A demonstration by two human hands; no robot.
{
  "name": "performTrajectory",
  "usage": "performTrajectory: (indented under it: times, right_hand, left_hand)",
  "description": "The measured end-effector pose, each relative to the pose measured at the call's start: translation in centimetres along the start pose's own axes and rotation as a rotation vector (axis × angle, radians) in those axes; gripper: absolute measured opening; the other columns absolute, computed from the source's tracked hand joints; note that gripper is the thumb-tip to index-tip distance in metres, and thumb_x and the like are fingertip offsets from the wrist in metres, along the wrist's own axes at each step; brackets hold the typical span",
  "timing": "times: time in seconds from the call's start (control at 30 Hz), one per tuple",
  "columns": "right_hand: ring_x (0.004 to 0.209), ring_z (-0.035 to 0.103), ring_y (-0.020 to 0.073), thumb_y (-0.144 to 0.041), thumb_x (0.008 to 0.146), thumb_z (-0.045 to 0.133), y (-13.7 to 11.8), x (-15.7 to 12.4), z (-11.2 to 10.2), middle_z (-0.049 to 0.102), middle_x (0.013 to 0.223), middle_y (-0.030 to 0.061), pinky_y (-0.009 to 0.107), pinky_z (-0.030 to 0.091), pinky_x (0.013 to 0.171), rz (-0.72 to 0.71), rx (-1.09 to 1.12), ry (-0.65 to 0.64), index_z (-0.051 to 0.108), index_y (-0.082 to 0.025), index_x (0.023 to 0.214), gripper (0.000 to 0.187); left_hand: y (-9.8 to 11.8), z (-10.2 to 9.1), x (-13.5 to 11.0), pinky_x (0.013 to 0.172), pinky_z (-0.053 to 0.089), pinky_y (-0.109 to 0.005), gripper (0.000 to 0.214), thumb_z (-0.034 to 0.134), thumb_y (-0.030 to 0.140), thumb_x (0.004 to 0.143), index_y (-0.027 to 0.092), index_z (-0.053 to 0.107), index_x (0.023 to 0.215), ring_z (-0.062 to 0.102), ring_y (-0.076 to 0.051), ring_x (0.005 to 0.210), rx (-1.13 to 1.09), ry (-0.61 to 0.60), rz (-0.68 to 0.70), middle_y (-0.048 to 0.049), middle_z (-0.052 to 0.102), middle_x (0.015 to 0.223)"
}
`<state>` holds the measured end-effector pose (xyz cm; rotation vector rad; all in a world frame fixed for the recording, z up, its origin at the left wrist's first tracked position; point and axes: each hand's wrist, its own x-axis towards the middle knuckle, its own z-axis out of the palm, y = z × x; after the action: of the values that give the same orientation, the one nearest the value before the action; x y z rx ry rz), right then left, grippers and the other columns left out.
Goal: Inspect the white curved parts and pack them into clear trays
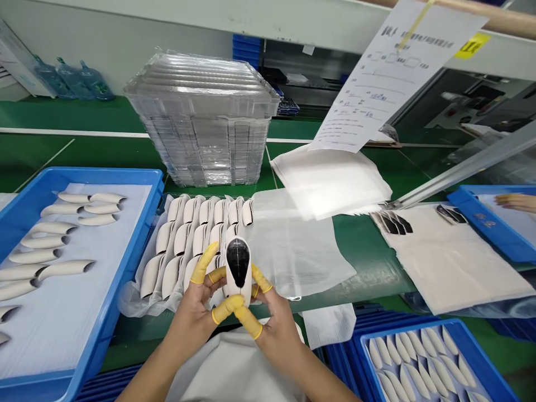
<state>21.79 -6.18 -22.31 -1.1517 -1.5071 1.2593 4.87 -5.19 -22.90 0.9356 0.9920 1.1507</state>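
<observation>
Two bare hands, the left hand (190,324) and the right hand (278,338), both half-closed, several fingers capped in yellow finger cots (204,265), both gripping a white curved shell (238,287) by its sides, its black oval panel (238,261) upright and facing the camera. Step in hand, as a judgement: close handling of this single shell, with any setting-down calling first for a loosening of both grips. Just behind the white curved shell, rows of similar white shells (184,240) beside a clear plastic sheet (293,245). Left of it, a blue tray (129,268) holding more white shells on a white liner; to its right and nearer, a second blue tray (402,329) of pale slivers. Farther right, a white pad (444,268) bearing black pieces (396,223), then a third blue tray (481,223) beside another person's hand (517,202). Farthest behind it, a tall stack of clear plastic trays (201,128) and a hanging printed sheet (377,72).
</observation>
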Motion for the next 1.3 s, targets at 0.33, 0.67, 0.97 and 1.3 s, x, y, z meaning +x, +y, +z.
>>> performTrajectory:
  times: [0.33,0.67,0.97,1.3]
  right_hand:
    - [0.064,0.062,0.0097,-0.054,0.065,0.086,0.7,-0.6,0.8,0.072,0.085,0.0042,0.022,0.046,0.065,0.566,1.19,-0.344,0.069,-0.016,0.098,0.053]
    - [0.09,0.064,0.0191,-0.068,0.086,0.056,4.3,2.2,-0.6,0.072,0.108,0.0095,0.033,0.051,0.08,0.626,0.88,0.001,0.07,-0.019,0.104,0.054]
    - [0.121,0.054,0.0348,-0.029,0.085,0.071,5.5,2.1,-2.1,0.066,0.124,0.0172,0.047,0.047,0.099,0.157,-0.844,-0.499,0.069,-0.013,0.118,0.037]
    - [0.091,0.066,0.0254,-0.026,0.093,0.06,6.2,5.2,-2.4,0.073,0.099,0.0115,0.035,0.052,0.079,0.117,-0.924,-0.392,0.07,-0.017,0.114,0.024]
  left_hand:
    - [-2.4,-0.4,5.9,0.061,0.054,-0.02,0.029,0.084,0.05,0.065,0.029,0.075,0.083,0.065,-0.01,0.067,-0.372,0.029,0.035,0.0018,0.073,0.081]
    - [-3.8,-0.2,12.2,0.064,0.05,-0.027,0.055,0.06,0.074,0.069,0.022,0.067,0.085,0.057,-0.014,0.066,0.265,0.193,-0.017,-0.0005,0.063,0.072]
    - [-3.5,0.8,21.3,0.084,0.051,-0.034,0.007,0.064,0.021,0.072,0.021,0.071,0.073,0.066,-0.023,0.086,1.044,-0.051,-0.149,-0.003,0.073,0.082]
    - [-7.5,2.7,19.9,0.092,0.049,-0.04,0.023,0.051,0.014,0.087,0.014,0.071,0.098,0.062,-0.028,0.107,1.543,-0.059,0.028,-0.0143,0.068,0.103]
